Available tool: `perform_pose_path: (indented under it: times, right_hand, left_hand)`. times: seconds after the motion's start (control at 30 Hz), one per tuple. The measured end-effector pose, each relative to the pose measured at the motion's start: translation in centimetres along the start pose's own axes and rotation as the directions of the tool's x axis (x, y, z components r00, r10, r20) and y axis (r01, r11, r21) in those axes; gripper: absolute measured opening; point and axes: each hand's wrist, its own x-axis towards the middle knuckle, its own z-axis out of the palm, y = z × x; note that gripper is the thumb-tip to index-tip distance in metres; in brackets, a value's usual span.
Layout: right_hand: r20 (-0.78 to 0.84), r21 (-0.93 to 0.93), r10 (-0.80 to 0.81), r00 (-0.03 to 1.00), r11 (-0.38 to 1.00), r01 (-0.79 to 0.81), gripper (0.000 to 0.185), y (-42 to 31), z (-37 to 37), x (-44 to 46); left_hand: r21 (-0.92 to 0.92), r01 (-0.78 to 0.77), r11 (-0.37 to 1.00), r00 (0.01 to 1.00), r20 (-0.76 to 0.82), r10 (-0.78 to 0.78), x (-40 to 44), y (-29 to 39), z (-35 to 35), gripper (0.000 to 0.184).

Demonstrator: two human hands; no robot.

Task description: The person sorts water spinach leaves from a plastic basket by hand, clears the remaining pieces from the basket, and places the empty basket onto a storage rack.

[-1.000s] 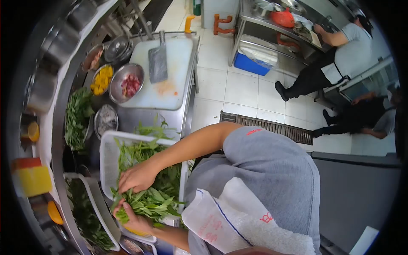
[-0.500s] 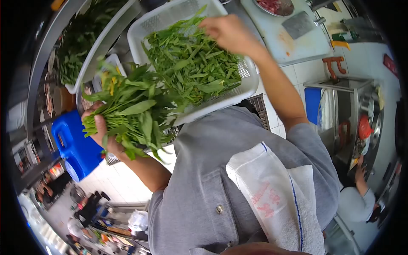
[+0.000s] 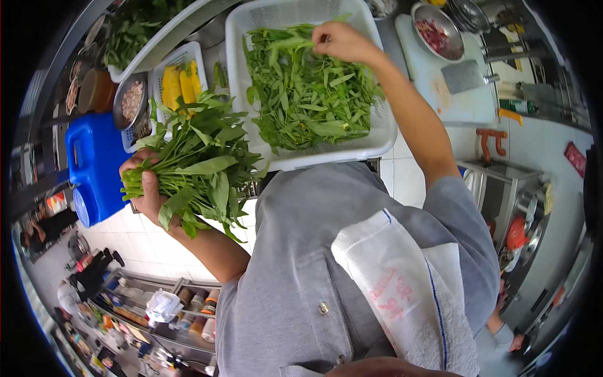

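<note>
My left hand (image 3: 149, 188) is wrapped round the cut stems of a thick bunch of water spinach (image 3: 210, 166), its long leaves fanning out toward the basket. A white perforated plastic basket (image 3: 382, 141) lies in front of my body, holding a loose layer of torn water spinach (image 3: 308, 94). Over the basket's far right part, my right hand (image 3: 344, 43) is closed in a pinch. A pale green sprig (image 3: 292, 44) reaches to its fingertips, though the fingers partly hide where they meet.
Left of the basket are a small white basket (image 3: 200, 53) with yellow vegetables (image 3: 182, 85), a steel bowl (image 3: 143, 103) and a blue jerrycan (image 3: 99, 166). On the right, a cutting board (image 3: 471, 107) carries a cleaver (image 3: 463, 76) and a bowl of red pieces (image 3: 433, 38). Other people are farther off.
The view has shifted, so the basket sits farther right and the yellow vegetables show more. My left hand still grips the bunch. My right hand, blurred before, now shows a clear pinch.
</note>
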Motion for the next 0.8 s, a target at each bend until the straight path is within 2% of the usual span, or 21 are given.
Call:
perform_pose_path:
  times: [0.03,0.17,0.23,0.27,0.33,0.47,0.53,0.57,0.6,0.63,0.67,0.73,0.77,0.8]
  right_hand:
    - [-0.158,0.388,-0.049,0.986,0.915,0.107,0.013,-0.4,-1.3,-0.3]
    - [-0.167,0.498,-0.068,0.984,0.855,0.144,0.020,-3.0,-4.5,-1.0]
    - [0.040,0.603,0.071,0.997,0.793,-0.080,0.027,-4.0,-5.5,-1.1]
    - [0.039,0.595,0.067,0.997,0.800,-0.077,0.027,-4.2,-5.5,-1.0]
    - [0.012,0.679,0.136,0.991,0.726,-0.108,0.029,-4.2,-4.7,-0.9]
    - [0.041,0.681,0.102,0.994,0.725,-0.102,0.031,-3.3,-4.4,-0.9]
    - [-0.008,0.504,0.087,0.996,0.861,-0.071,0.029,-3.6,-4.2,-1.0]
    - [-0.005,0.501,0.085,0.996,0.862,-0.071,0.029,-4.0,-4.4,-1.2]
    - [-0.070,0.361,0.020,0.997,0.932,0.007,0.027,-4.6,-4.6,-1.5]
    - [-0.124,0.210,-0.056,0.991,0.974,0.081,0.026,-5.6,-4.8,-1.8]
    - [-0.119,0.209,-0.062,0.991,0.974,0.086,0.026,-6.6,-4.9,-2.1]
    - [-0.158,0.138,-0.072,0.985,0.986,0.095,0.022,-8.9,-4.8,-2.7]
    - [-0.152,0.139,-0.082,0.985,0.985,0.103,0.022,-9.7,-4.5,-3.0]
    - [-0.160,0.061,-0.157,0.975,0.984,0.168,0.019,-10.5,-4.3,-3.2]
  left_hand:
    - [0.006,-0.013,1.000,1.000,-0.022,0.013,-0.2,0.3,0.1,0.036]
    - [0.096,0.065,0.993,0.997,-0.056,-0.060,-0.5,0.5,1.2,0.035]
    - [0.100,0.099,0.990,0.994,-0.051,-0.094,-0.6,0.0,1.4,0.035]
    - [0.093,0.093,0.991,0.995,-0.057,-0.088,-0.5,-0.1,1.6,0.035]
    - [0.087,0.132,0.987,0.990,-0.062,-0.127,-0.6,0.1,2.1,0.035]
    - [0.102,0.135,0.986,0.990,-0.043,-0.132,-0.1,0.5,2.8,0.034]
    - [0.087,0.153,0.984,0.987,-0.064,-0.148,0.1,1.1,4.1,0.031]
    - [0.196,0.172,0.965,0.985,-0.030,-0.170,0.2,1.3,4.8,0.030]
    - [0.304,0.185,0.934,0.981,0.000,-0.194,0.3,1.6,5.6,0.029]
    - [0.369,0.134,0.920,0.985,0.056,-0.166,0.3,1.8,7.0,0.025]
    - [0.502,0.005,0.865,0.982,0.163,-0.100,0.6,1.3,7.5,0.023]
    - [0.651,-0.317,0.690,0.928,0.362,0.084,1.1,0.4,9.4,0.023]
    - [0.657,-0.401,0.639,0.897,0.424,0.126,1.3,-0.2,10.4,0.026]
    - [0.655,-0.482,0.582,0.858,0.487,0.163,1.4,-0.7,11.5,0.028]
